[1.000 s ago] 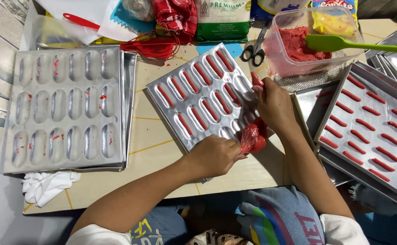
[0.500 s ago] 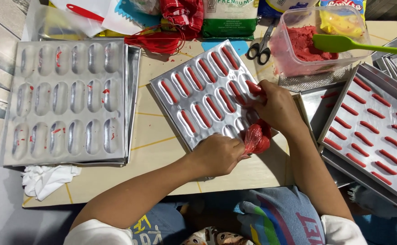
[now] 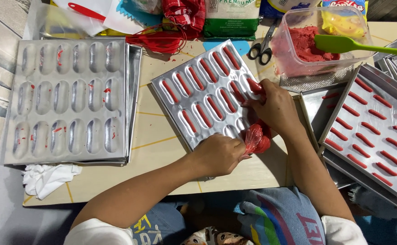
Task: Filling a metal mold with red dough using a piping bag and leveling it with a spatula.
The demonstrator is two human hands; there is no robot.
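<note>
Right hand (image 3: pixel 277 109) grips a red piping bag (image 3: pixel 257 138) over the mould tray (image 3: pixel 180 86); left hand (image 3: pixel 219 154) clasps its tail.

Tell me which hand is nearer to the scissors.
Right. The right hand is just below the scissors, at the mould tray's edge; the left hand is lower, near the table's front edge.
</note>
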